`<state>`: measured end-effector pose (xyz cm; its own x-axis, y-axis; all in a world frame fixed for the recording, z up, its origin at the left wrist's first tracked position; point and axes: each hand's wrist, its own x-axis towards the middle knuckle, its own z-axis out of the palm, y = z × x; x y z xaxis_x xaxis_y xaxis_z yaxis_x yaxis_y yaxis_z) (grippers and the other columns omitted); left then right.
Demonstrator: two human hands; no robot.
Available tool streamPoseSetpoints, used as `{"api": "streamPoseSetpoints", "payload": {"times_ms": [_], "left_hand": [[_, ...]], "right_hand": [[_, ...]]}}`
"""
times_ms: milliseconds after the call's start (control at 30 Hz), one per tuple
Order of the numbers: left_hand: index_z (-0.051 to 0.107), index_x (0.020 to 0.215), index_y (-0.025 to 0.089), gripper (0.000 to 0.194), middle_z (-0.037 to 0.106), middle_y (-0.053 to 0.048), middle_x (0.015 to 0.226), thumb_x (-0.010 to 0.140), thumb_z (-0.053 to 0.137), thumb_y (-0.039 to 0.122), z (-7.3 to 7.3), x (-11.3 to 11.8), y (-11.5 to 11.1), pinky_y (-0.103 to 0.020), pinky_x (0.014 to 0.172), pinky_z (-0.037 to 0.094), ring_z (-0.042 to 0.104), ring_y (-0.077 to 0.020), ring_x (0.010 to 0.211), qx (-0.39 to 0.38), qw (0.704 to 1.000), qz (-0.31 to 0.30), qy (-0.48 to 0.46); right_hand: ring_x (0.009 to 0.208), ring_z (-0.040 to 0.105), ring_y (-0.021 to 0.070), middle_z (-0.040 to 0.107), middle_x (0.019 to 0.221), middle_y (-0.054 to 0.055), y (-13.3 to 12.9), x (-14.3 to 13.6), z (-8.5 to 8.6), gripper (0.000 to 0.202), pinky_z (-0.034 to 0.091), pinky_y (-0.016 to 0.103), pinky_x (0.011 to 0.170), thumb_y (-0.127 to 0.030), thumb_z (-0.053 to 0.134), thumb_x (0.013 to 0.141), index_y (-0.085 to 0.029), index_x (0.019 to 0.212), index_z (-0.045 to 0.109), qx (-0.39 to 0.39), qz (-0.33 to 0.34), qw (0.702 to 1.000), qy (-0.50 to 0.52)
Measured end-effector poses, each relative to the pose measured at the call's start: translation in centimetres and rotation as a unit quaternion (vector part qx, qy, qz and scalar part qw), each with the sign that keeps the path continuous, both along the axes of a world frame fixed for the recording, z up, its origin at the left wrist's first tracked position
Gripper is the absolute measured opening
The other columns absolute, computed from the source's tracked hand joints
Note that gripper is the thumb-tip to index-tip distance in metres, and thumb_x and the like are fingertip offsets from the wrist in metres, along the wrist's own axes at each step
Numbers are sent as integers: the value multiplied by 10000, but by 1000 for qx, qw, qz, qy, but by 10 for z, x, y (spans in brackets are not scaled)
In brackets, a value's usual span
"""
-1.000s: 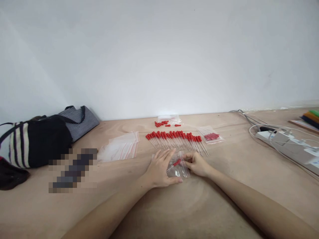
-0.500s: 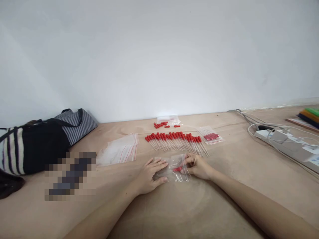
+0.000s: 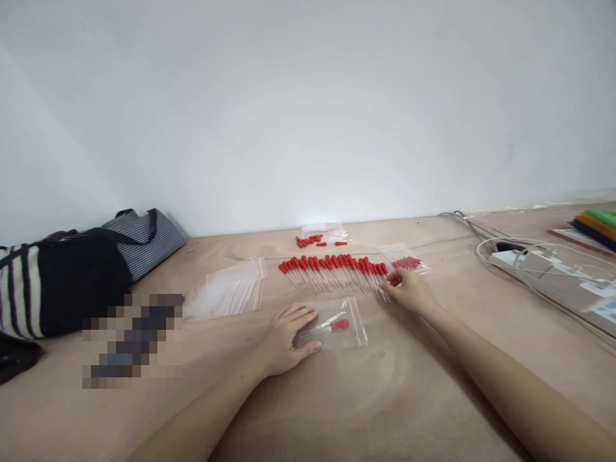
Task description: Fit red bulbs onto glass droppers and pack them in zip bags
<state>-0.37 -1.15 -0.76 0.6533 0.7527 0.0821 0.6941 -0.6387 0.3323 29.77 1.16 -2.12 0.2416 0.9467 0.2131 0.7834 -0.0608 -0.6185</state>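
Observation:
My left hand (image 3: 289, 340) lies flat with fingers spread, pressing on the left side of a clear zip bag (image 3: 355, 337). Inside that bag is a dropper (image 3: 339, 324) with a red rubber bulb, its thin stem pointing left toward the hand. My right hand (image 3: 407, 289) is at the right end of a row of red-bulbed droppers (image 3: 332, 263). Its fingers are bent and closed around the dropper at that end; the fingertips partly hide it. Just behind this hand lies a zip bag of several droppers (image 3: 407, 262).
Overlapping zip bags (image 3: 226, 289) lie on the left of the wooden table (image 3: 366, 410). Loose red bulbs (image 3: 308, 241) are near the wall. Black and striped bags (image 3: 86, 276) stand at the left. A power strip (image 3: 553, 276) with cables and a coloured stack (image 3: 597, 224) occupy the right.
My right hand has let go of the zip bag and moved right and away from me to the row's end. The dropper stays in the bag; my left hand has hardly moved.

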Motion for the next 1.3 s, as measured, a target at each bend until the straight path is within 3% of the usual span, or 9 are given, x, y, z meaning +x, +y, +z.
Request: {"api": "streamPoseSetpoints", "payload": {"times_ms": [133,233,433,667,767,833,967,1100,1300], "left_hand": [[451,1203,185,553,424,-59,1286,751,481,502,2,1,-1,-419,997,280,339,-229,1204,-1,1000,2,3],[448,1207,188,553,424,-57,1285,753,476,503,3,1,-1,-425,997,279,334,-233,1207,-3,1000,6,8],[454,1202,209,539,432,-54,1279,747,489,497,3,1,-1,-434,997,274,341,-240,1203,-1,1000,6,1],[455,1199,215,538,435,-53,1278,748,482,507,3,0,-1,-433,996,271,347,-236,1198,3,1000,-1,-4],[453,1200,228,528,430,-46,1282,751,480,505,3,0,-1,-433,998,263,344,-233,1201,4,1000,0,-5],[450,1202,232,526,426,-42,1285,752,479,503,3,0,-1,-429,998,263,339,-230,1204,2,1000,2,-4],[446,1207,220,534,424,-46,1287,758,466,508,3,0,-2,-422,998,269,332,-227,1208,0,1000,7,3],[454,1200,220,530,432,-45,1281,758,462,514,3,0,-3,-422,995,274,338,-231,1203,7,1000,14,-5],[449,1206,190,545,428,-62,1283,769,443,516,-1,-1,-2,-417,1001,269,336,-229,1203,9,1000,13,-1]], "right_hand": [[645,566,150,626,714,47,6,-9,2,239,358,219,542,-353,599,616,-154,745,567,-27,-32,999,-11],[612,558,152,607,622,42,12,-18,3,201,335,216,514,-363,588,614,-163,605,568,-53,-17,998,-22],[440,482,121,450,388,1,17,-20,6,312,275,213,423,-323,521,630,-178,368,433,-99,-7,995,-13],[374,421,97,383,344,-31,16,-4,12,328,263,214,397,-352,515,656,-180,402,396,-98,-37,993,48],[388,438,95,441,396,-36,8,3,16,260,299,211,393,-379,540,648,-174,517,448,-63,-12,986,153],[400,470,103,496,445,-37,-1,1,17,231,340,214,393,-378,567,636,-176,659,459,-30,27,966,255],[471,555,134,568,538,-43,-19,-19,15,407,428,237,442,-349,631,601,-209,866,356,-3,108,925,365],[499,584,139,613,617,-19,-26,-40,9,356,457,251,461,-397,571,672,-230,847,311,-36,152,879,451],[525,592,133,624,628,28,-24,-51,-4,230,486,263,508,-398,535,725,-206,760,412,-113,118,807,568]]}}
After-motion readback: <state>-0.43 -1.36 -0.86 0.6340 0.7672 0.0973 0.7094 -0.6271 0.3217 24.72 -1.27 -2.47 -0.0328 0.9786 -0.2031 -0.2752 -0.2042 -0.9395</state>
